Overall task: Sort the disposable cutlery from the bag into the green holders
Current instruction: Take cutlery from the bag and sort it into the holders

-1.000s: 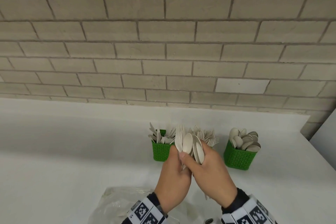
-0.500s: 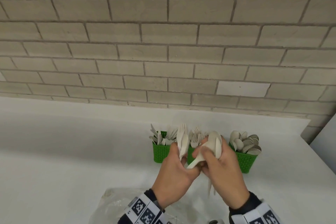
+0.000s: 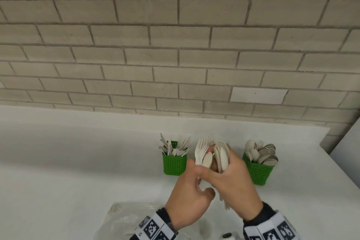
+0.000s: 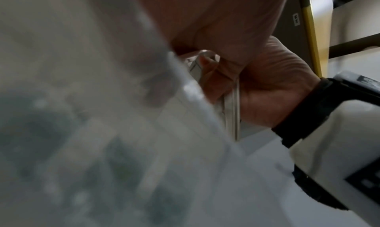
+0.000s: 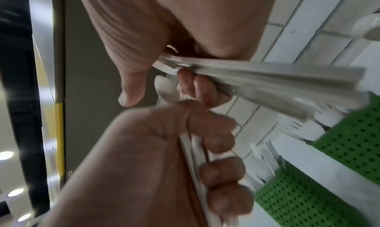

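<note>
Above the near middle of the white counter (image 3: pixel 78 161), both hands are raised close together, their backs turned toward the head camera. The left hand (image 3: pixel 187 198) stands a little lower and to the left, with the wrist bent upward; its fingers are curled around a small bundle of forks (image 3: pixel 200 150) and one spoon (image 3: pixel 207 159), the thumb folded across the front. The right hand (image 3: pixel 233 187) leans in from the right and touches the left one; its fingers are curled and pressed together around a stack of spoons (image 3: pixel 222 154), whose bowls stand upright above the knuckles. In the right wrist view the handles of this stack lie between the thumb and the curled fingers (image 5: pixel 205 90), and the left hand's fingers wrap around thin white handles below. In the left wrist view, handle ends stick out from under the right palm.

Behind the hands, near the brick wall (image 3: pixel 175 45), stand the green holders. The left holder (image 3: pixel 174 163) contains knives, the right holder (image 3: pixel 257 171) contains spoons, and the middle holder is almost fully hidden by the hands, so only fork tips show above them. The clear plastic bag (image 3: pixel 124 218) lies on the near counter, below the left wrist. Both wrists wear bands with black and white markers (image 3: pixel 150 228).
</note>
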Demonstrator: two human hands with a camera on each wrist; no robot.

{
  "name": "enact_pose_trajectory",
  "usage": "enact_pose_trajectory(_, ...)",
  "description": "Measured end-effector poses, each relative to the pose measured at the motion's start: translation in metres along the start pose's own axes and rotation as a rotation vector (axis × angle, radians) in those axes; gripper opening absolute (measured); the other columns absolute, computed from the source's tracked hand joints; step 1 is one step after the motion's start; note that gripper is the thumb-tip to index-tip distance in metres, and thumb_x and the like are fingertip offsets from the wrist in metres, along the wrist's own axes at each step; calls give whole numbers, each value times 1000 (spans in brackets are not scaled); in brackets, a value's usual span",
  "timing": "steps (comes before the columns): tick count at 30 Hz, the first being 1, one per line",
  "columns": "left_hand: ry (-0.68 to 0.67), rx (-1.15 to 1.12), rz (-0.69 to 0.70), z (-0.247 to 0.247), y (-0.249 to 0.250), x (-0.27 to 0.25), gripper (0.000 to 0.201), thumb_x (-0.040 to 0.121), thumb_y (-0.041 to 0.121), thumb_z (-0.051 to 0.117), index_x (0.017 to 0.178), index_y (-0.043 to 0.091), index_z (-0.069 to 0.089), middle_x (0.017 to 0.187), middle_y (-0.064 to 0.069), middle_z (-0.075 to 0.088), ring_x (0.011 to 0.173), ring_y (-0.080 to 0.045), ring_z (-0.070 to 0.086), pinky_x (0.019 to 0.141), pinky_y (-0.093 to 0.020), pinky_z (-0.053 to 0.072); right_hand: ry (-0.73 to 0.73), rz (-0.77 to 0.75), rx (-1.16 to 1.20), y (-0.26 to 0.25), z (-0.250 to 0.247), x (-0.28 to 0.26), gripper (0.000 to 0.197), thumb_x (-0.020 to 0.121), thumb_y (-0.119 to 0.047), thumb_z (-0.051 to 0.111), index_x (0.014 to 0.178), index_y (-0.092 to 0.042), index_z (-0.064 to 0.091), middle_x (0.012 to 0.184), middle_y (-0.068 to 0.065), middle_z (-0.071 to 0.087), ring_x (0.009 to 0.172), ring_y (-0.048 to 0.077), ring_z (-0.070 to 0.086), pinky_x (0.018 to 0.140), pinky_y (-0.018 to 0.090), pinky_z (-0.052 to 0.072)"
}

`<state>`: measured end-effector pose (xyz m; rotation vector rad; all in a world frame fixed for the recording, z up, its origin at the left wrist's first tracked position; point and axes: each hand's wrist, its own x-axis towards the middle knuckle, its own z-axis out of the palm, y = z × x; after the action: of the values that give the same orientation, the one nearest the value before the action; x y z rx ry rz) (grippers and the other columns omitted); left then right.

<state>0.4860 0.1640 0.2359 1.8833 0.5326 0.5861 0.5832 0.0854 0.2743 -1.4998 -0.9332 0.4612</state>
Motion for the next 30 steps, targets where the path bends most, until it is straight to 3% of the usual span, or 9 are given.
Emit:
enact_pose_trajectory(2,-16,16,28,2,-2,-2,53,72,9,62,107,46,48,112,3,59,103,-8,63,88,-36,54,34,-8,-34,2,7,-3,25,68,-17,85,82,-15,64,67,3,64,59,19,58,57,33,52)
enact_pose_trajectory(4,-54,-60,8,1,-2,-3,48,68,13,58,112,30,46,107,0,61,101,-14,63,86,-47,54,72,2,31,5,8,-6,19,78,-12,79,75,-7,60,58,6,56,51,17,50,50,32,45)
enact_pose_trajectory(6,-126,-268,-46,-3,-2,-6,52,65,13,56,116,20,46,101,1,60,89,-12,58,74,-40,53,95,18,113,9,7,-8,21,84,-11,73,74,-3,57,53,2,50,47,14,44,48,27,39)
enact_pose_trajectory(9,-178,-509,-142,-8,-1,-7,51,71,33,58,122,29,53,93,5,54,74,-12,43,60,-27,34,75,12,191,7,3,-11,29,84,-24,69,75,1,58,53,2,51,45,14,41,45,27,36)
enact_pose_trajectory(12,-114,-571,-255,-9,-1,-5,52,74,61,58,103,17,54,77,3,48,62,-12,41,55,-25,32,76,37,280,2,-3,-11,27,84,-28,63,72,-4,60,59,7,57,47,19,41,43,27,36)
enact_pose_trajectory(14,-66,-544,-294,-8,0,-4,47,81,62,54,91,17,49,71,4,41,54,-10,35,53,-25,28,118,30,288,-1,-10,-7,25,87,-26,59,68,-10,63,64,11,62,53,23,51,49,28,43)
enact_pose_trajectory(18,-43,-593,-283,-7,1,-6,46,92,58,44,92,12,47,68,5,43,53,-10,29,51,-27,21,147,43,360,-3,-27,3,20,93,-14,57,74,-7,60,61,15,57,62,36,62,63,40,55)
enact_pose_trajectory(23,-139,-594,-251,-4,0,-7,49,88,59,44,91,11,53,70,2,45,53,-12,35,47,-23,28,26,141,366,-7,-31,10,12,87,-7,65,88,2,58,50,-1,44,39,15,33,41,26,34)
enact_pose_trajectory(30,-258,-596,-165,-10,0,-9,51,93,56,45,94,7,56,76,-5,45,48,-17,39,48,-26,37,-154,218,307,-10,-25,16,19,82,-5,72,98,0,64,53,-4,52,37,6,39,37,19,30)
